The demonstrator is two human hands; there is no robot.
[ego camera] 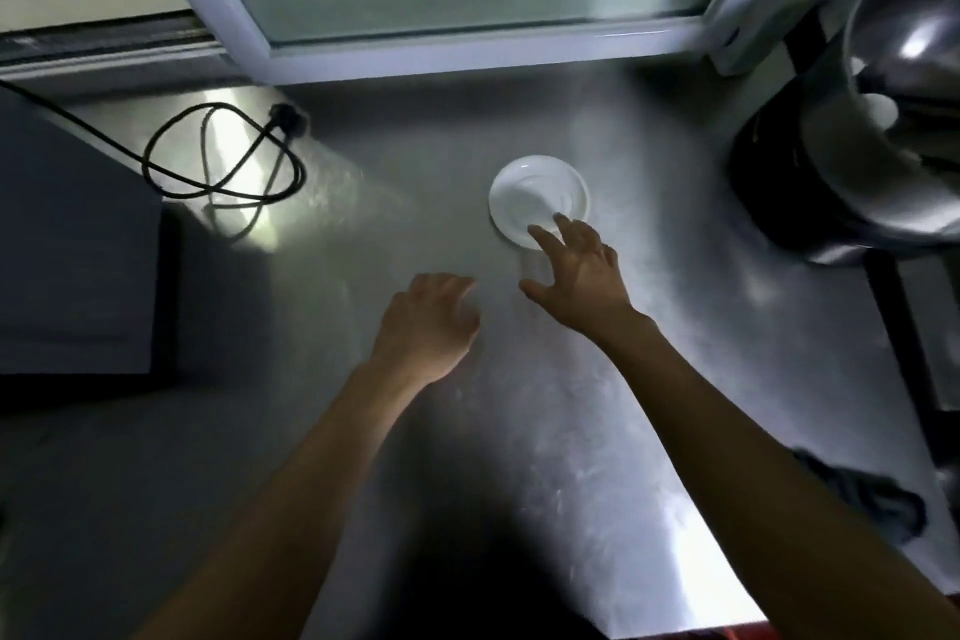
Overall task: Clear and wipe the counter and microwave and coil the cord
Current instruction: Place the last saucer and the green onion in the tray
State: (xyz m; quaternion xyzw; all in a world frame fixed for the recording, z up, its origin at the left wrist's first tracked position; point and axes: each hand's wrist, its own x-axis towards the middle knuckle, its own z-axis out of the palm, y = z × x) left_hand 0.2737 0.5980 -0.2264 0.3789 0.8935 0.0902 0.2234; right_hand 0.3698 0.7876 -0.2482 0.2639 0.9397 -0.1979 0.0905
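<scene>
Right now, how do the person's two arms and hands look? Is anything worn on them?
Both forearms are bare as far as the picture shows: no sleeve is in view. The left hand and the right hand wear no gloves. No watch, bracelet or ring shows on either wrist or on the fingers, although the light is dim and the picture is slightly blurred.

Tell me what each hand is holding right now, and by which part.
Nothing is held. The right hand reaches with spread fingers over the near rim of the white plate; the left hand hovers empty above the counter.
</scene>
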